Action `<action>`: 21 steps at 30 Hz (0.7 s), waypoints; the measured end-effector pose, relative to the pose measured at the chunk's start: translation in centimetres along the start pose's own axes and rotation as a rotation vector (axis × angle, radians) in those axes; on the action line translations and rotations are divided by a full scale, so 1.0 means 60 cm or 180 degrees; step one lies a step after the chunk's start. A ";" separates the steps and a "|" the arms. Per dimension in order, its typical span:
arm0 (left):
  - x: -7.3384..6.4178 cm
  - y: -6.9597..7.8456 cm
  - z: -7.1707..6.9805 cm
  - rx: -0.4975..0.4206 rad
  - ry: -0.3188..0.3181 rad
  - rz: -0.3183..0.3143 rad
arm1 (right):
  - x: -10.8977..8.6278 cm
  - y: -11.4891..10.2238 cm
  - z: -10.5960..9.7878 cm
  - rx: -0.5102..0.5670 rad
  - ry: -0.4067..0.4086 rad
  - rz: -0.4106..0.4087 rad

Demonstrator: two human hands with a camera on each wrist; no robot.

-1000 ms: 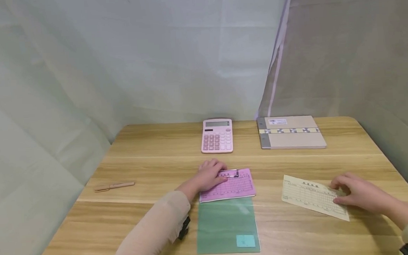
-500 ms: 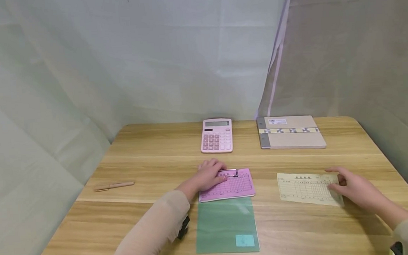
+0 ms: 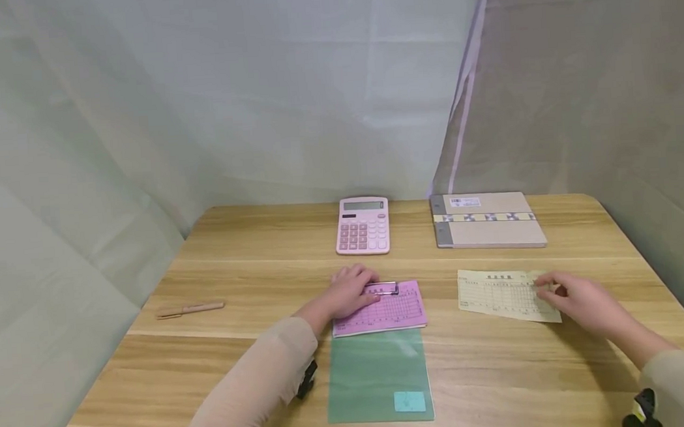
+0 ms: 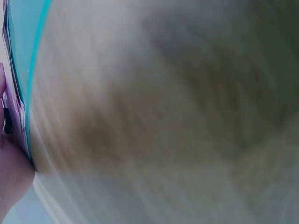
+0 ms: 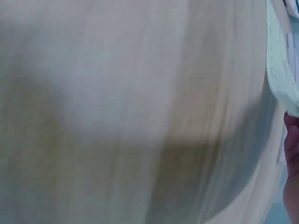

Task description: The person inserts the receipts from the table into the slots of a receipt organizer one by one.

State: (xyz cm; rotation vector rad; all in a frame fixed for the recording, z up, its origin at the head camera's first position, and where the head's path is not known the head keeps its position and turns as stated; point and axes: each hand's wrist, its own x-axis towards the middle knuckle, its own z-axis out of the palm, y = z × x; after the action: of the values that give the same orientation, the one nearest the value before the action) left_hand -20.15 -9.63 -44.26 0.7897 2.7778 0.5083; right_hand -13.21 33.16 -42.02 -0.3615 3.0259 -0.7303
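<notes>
In the head view, a stack of pink printed forms [image 3: 386, 312] lies under a metal clip [image 3: 386, 288] on a translucent green clipboard [image 3: 370, 381], with a pale blue label at its lower right. My left hand [image 3: 349, 293] rests on the stack's upper left, by the clip, its thumb lying on the top form. My right hand [image 3: 583, 303] pinches the right end of a pale yellow printed form [image 3: 502, 295] between thumb and fingers. In the right wrist view this yellow form [image 5: 280, 70] bends upward near the fingertips. Only the edge of the green clipboard [image 4: 35, 60] shows in the left wrist view.
Behind the clip stands a pink calculator [image 3: 363, 226]. A beige notebook [image 3: 488, 221] with a patterned band lies at the back right. A tan pen [image 3: 190, 309] lies at the left of the wooden table [image 3: 250, 245]. Fabric curtains [image 3: 300, 98] enclose the back and sides.
My right hand has moved the yellow form left and away from me, and the form has turned straighter. The left hand has stayed on the pink forms.
</notes>
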 end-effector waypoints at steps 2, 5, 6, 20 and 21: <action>0.000 0.000 0.000 0.0002 0.0010 0.0011 | 0.007 -0.006 -0.005 0.0109 -0.0090 0.0070; 0.001 0.001 -0.001 0.0003 0.0007 0.0020 | 0.019 -0.015 -0.013 0.0223 -0.0113 0.0084; 0.000 0.002 -0.002 0.0000 0.0003 0.0019 | 0.024 -0.019 -0.016 0.0245 -0.0102 0.0067; -0.001 0.002 -0.002 -0.0022 0.0001 0.0005 | 0.047 -0.062 -0.033 0.1110 -0.0274 0.0114; -0.001 0.002 -0.002 -0.0016 0.0001 0.0004 | 0.050 -0.066 -0.030 0.1188 -0.0289 0.0100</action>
State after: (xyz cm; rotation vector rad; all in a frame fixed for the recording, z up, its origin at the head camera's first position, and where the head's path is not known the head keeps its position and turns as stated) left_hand -20.09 -9.60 -44.13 0.7904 2.7755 0.5156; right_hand -15.34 29.90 -38.47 -0.3244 2.7225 -1.2095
